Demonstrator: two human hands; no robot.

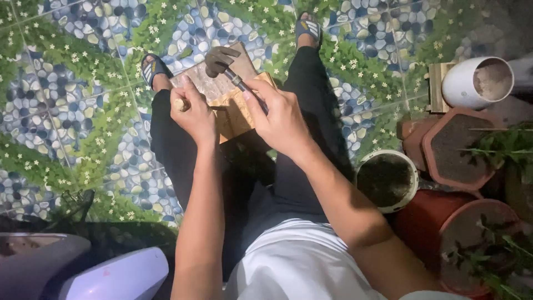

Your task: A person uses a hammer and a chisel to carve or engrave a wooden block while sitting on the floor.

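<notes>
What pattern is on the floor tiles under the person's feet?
The floor tiles show blue and grey pebbles crossed by green grass strips with small white flowers, seen clearly in the head view.

Wooden board (222, 94): rough, matt, pale brown, its grain uneven under the light. Hammer (225, 64): dull dark metal head, matt; its handle is dark with a faint sheen where the right hand (280, 119) closes on it. Small pale piece (180, 104), in the left hand (194, 114): matt, material unclear. Floor (72, 111): glossy tiles printed with pebbles and leaves. At three o'clock, terracotta pots (452, 150): matt, slightly rough; white pots (469, 83): smooth, soft sheen. Trousers (311, 94): dark matt cloth. Shirt (294, 261): white cloth. At seven o'clock, a pale lilac panel (119, 275): smooth, glossy plastic.
</notes>
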